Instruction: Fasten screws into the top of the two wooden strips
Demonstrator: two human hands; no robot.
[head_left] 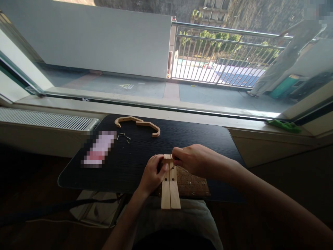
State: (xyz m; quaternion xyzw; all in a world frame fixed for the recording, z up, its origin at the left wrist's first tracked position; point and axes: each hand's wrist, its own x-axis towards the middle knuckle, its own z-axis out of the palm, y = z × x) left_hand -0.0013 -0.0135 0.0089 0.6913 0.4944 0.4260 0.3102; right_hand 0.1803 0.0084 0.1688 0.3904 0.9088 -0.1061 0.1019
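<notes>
Two pale wooden strips (170,194) lie side by side, pointing toward me, with dark round holes in them. Their near ends overhang the front edge of a brown speckled board (194,182). My left hand (153,175) is wrapped round the strips' left side, thumb on top. At their far right end, my right hand (191,159) is closed in a pinch; its fingers hide whatever they hold. Farther back on the table lie two hook-shaped wooden pieces, a left one (128,119) and a right one (149,126). Several screws (124,136) are scattered left of them.
The black table (197,137) stands before a window sill. A blurred-out pink and white packet (100,149) lies at its left. A radiator (49,119) is on the left, a green cloth (283,126) on the sill at right. Outside, a person (283,59) stands by a railing.
</notes>
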